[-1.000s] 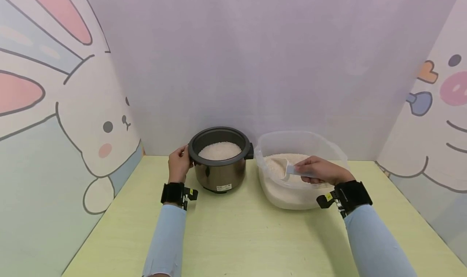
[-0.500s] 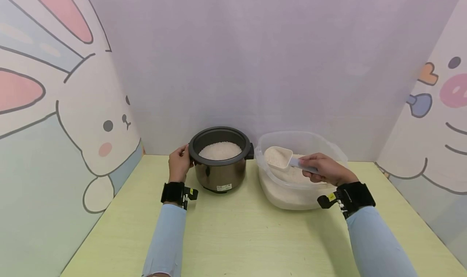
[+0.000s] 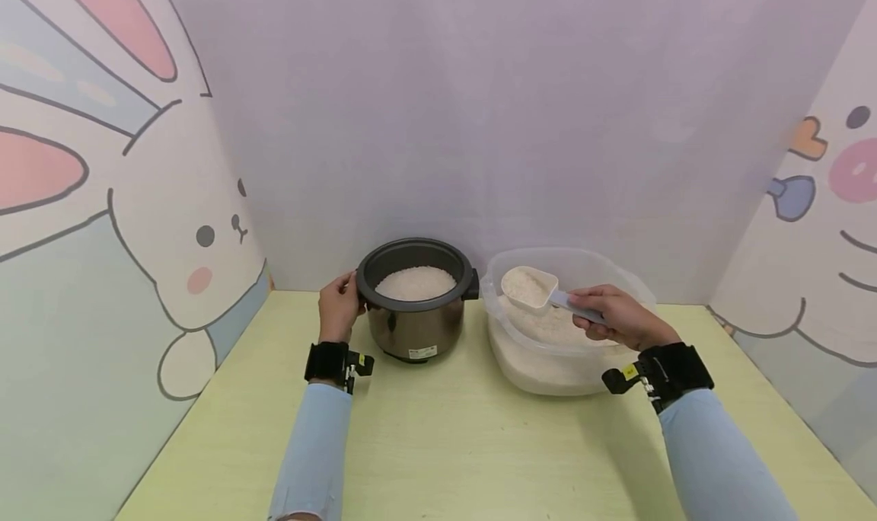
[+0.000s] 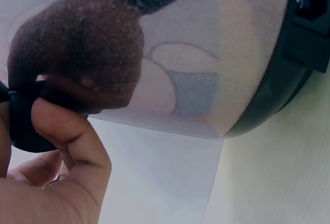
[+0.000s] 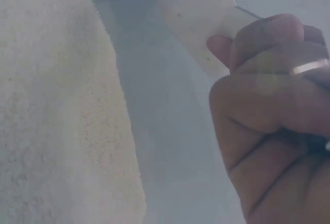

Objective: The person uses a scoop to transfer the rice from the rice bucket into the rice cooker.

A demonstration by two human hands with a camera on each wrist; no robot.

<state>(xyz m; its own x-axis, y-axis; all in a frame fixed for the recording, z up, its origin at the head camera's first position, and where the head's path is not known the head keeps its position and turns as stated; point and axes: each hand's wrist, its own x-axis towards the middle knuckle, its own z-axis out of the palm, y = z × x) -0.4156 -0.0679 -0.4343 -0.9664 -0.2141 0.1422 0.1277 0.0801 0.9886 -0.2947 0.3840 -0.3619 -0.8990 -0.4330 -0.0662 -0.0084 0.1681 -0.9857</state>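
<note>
At the back of the table stands a dark metallic rice cooker (image 3: 416, 327), lidless, with white rice (image 3: 416, 283) inside. My left hand (image 3: 339, 308) grips its left side handle; in the left wrist view thumb and fingers curl round the black handle (image 4: 27, 123). To the right is a translucent plastic container (image 3: 530, 365) of rice. Above it my right hand (image 3: 620, 317) holds a white scoop (image 3: 575, 305) by its pale handle, the cup heaped with rice. In the right wrist view the fingers are curled, seen through the container's cloudy wall, and the scoop (image 5: 198, 15) shows partly.
A pale yellow-green table (image 3: 438, 445) carries both vessels, which stand close together. Behind them hangs a plain lilac curtain (image 3: 466, 125). Side panels with cartoon animals, including a rabbit (image 3: 199, 277), flank the table.
The scoop has come up out of the rice, levelled and full, and my right hand has shifted slightly up and right. My left hand keeps its grip on the cooker.
</note>
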